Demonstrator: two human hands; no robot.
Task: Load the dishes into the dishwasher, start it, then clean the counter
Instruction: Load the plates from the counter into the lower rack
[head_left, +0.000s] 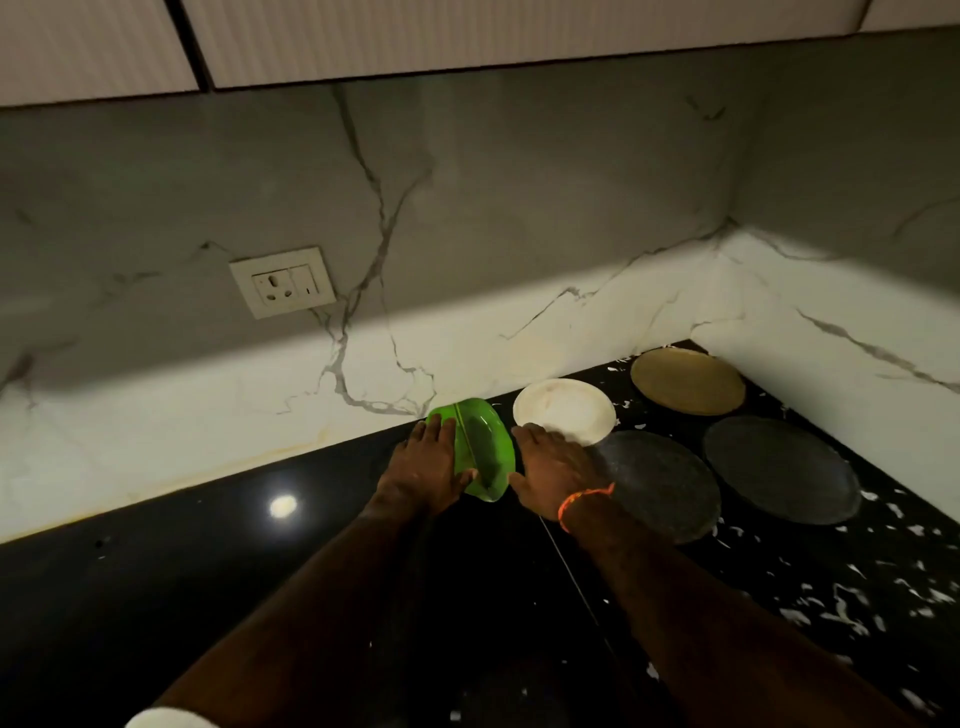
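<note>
gathering: green dish (480, 447), tilted on edge above the black counter (156, 571)
grip: left hand (423, 470) clasps its near side
right hand (550, 465): fingers flat, reaching past toward the white plate (563, 410), likely next to stack
beyond: three more plates

Left hand (423, 467): palm down, fingers (434, 428) spread, thumb hooked round a green dish (483, 447).
Right hand (550, 467): flat, fingers straight, wrist banded orange.
Forearms: both extended forward.
</note>
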